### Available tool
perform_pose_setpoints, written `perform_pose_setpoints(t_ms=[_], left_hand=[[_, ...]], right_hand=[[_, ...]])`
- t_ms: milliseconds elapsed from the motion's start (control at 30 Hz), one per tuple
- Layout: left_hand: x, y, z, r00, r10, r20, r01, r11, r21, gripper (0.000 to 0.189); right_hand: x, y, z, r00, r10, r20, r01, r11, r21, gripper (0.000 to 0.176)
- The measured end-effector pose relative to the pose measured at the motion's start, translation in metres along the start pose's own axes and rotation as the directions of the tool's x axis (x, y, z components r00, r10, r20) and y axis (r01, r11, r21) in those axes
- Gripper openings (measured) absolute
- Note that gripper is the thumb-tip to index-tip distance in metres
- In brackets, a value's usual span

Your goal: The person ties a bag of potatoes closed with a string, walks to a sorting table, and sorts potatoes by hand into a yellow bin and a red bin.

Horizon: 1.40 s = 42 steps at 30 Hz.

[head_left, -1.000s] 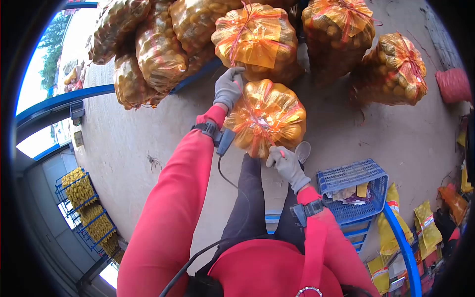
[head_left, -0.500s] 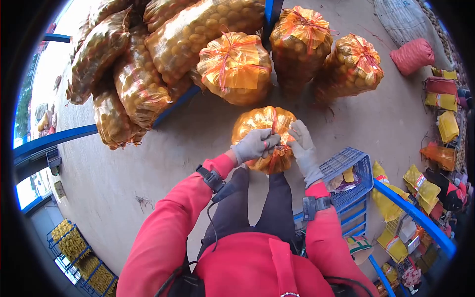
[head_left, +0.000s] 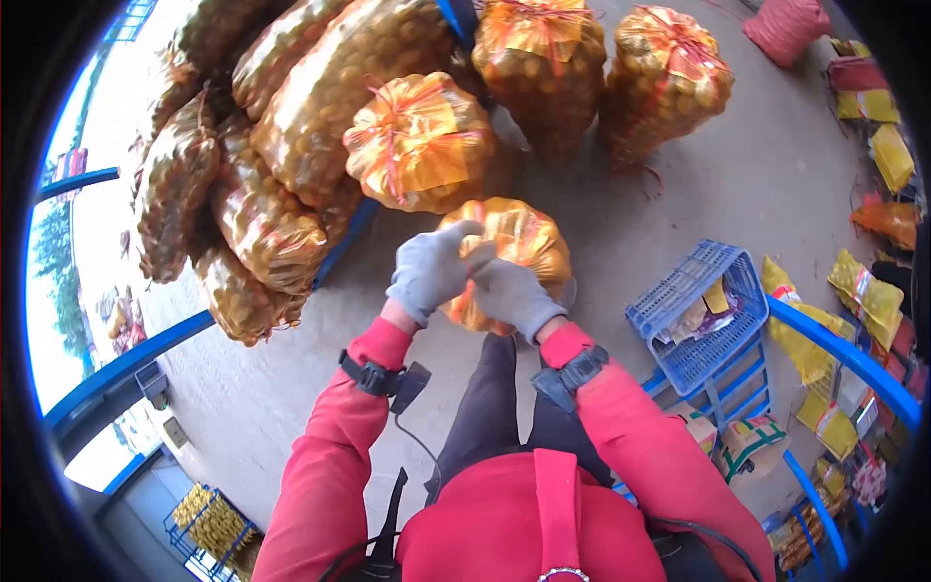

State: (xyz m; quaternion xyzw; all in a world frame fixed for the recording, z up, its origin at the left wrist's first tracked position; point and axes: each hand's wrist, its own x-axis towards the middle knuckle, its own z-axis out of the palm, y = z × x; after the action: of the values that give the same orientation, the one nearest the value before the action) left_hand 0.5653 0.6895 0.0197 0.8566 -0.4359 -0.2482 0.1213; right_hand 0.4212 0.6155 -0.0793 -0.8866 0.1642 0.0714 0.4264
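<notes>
An orange mesh sack with round produce inside stands upright on the floor in front of my feet. Over its top, my left hand in a grey glove is closed, thumb and fingers pinched toward the other hand. Close against it, my right hand, gloved too, has its fingers curled. Whatever is between the fingers of both hands is hidden or too small to name. Just beyond the sack stands a tied sack with red string on its gathered top.
Two more tied sacks stand at the back. Full sacks are piled on a blue-framed rack at left. A blue crate with papers sits at right, near a blue rail and yellow bags.
My hands have come together over the near part of the sack; the right has moved left from the sack's right side. The whole view has shifted with my head.
</notes>
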Motion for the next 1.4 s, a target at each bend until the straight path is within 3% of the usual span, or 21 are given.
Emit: perform_pose_setpoints(t_ms=[33,67,133,233,267,367,400,500,533,567,600,667,833,867,967,1067,1133,1200,1267,1333,1400], left_hand=[[0.008,0.005,-0.001,0.994,0.077,0.082,-0.077,0.997,-0.006,0.042],[0.019,0.009,0.001,0.983,0.068,0.170,-0.063,0.997,-0.034,0.040],[0.037,0.005,0.001,0.976,0.091,0.200,-0.075,0.994,-0.085,0.040],[0.045,-0.002,0.000,0.952,0.156,0.263,-0.119,0.981,-0.152,0.045],[0.044,-0.004,-0.003,0.944,0.188,0.272,-0.145,0.974,-0.172,0.048],[0.028,-0.044,0.004,0.892,0.205,0.404,-0.093,0.956,-0.280,0.060],[0.018,-0.072,0.016,0.891,0.281,0.356,-0.190,0.944,-0.269,0.070],[-0.021,-0.072,0.047,0.935,0.174,0.309,0.079,0.746,-0.661,0.077],[-0.032,-0.058,0.060,0.933,0.166,0.319,0.149,0.629,-0.763,0.077],[-0.044,-0.043,0.074,0.930,0.159,0.330,0.213,0.499,-0.840,0.077],[-0.041,-0.020,0.064,0.883,0.129,0.451,0.332,0.507,-0.796,0.074],[-0.028,-0.023,0.119,0.958,0.121,0.259,0.120,0.652,-0.748,0.069],[-0.010,-0.030,0.126,0.902,0.093,0.422,0.375,0.318,-0.871,0.068],[-0.009,-0.034,0.120,0.882,0.146,0.449,0.390,0.312,-0.867,0.068],[-0.007,-0.050,0.103,0.814,0.315,0.489,0.416,0.272,-0.868,0.069],[-0.002,-0.066,0.112,0.750,0.441,0.493,0.474,0.162,-0.866,0.065],[-0.002,-0.069,0.111,0.692,0.424,0.584,0.600,0.112,-0.792,0.061],[-0.001,-0.053,0.103,0.721,0.378,0.581,0.576,0.139,-0.806,0.060],[-0.004,-0.052,0.114,0.787,0.388,0.480,0.435,0.204,-0.877,0.059],[-0.006,-0.071,0.143,0.843,0.465,0.270,0.139,0.297,-0.945,0.058],[0.002,-0.074,0.132,0.733,0.471,0.490,0.570,-0.034,-0.821,0.055]], right_hand=[[-0.003,0.004,-0.005,0.995,-0.023,0.101,0.028,0.998,-0.049,0.035],[-0.006,0.015,-0.015,0.979,0.018,0.203,-0.053,0.985,0.167,0.038],[-0.015,0.016,-0.038,0.959,0.033,0.280,-0.159,0.883,0.441,0.046],[-0.009,-0.014,-0.076,0.917,0.154,0.369,-0.260,0.931,0.257,0.050],[-0.009,0.021,-0.040,0.978,0.127,0.168,-0.182,0.912,0.368,0.052],[0.004,0.007,-0.065,0.931,0.166,0.325,-0.218,0.967,0.131,0.057],[0.004,0.008,-0.061,0.913,0.263,0.312,-0.313,0.942,0.122,0.049],[-0.001,0.017,-0.072,0.822,0.403,0.403,-0.568,0.639,0.519,0.044],[-0.002,0.019,-0.070,0.853,0.336,0.399,-0.505,0.726,0.467,0.043],[-0.004,0.018,-0.072,0.839,0.346,0.420,-0.527,0.705,0.474,0.042],[-0.003,0.015,-0.077,0.829,0.352,0.435,-0.545,0.686,0.483,0.041],[-0.001,0.019,-0.083,0.817,0.330,0.472,-0.553,0.679,0.483,0.039],[-0.010,0.039,-0.100,0.767,0.216,0.604,-0.550,0.707,0.445,0.036],[-0.009,0.056,-0.097,0.780,0.096,0.619,-0.479,0.727,0.491,0.034],[-0.004,0.068,-0.100,0.797,0.034,0.602,-0.382,0.801,0.460,0.022],[0.013,0.070,-0.119,0.675,-0.004,0.738,-0.426,0.814,0.394,0.024],[0.018,0.068,-0.120,0.678,-0.001,0.735,-0.361,0.871,0.334,0.027],[0.021,0.068,-0.118,0.710,-0.024,0.703,-0.253,0.924,0.287,0.029],[0.019,0.069,-0.115,0.758,-0.079,0.647,-0.104,0.965,0.240,0.030],[0.019,0.070,-0.118,0.747,-0.066,0.662,-0.163,0.947,0.278,0.030],[0.016,0.077,-0.120,0.734,-0.086,0.673,-0.223,0.906,0.360,0.029]])
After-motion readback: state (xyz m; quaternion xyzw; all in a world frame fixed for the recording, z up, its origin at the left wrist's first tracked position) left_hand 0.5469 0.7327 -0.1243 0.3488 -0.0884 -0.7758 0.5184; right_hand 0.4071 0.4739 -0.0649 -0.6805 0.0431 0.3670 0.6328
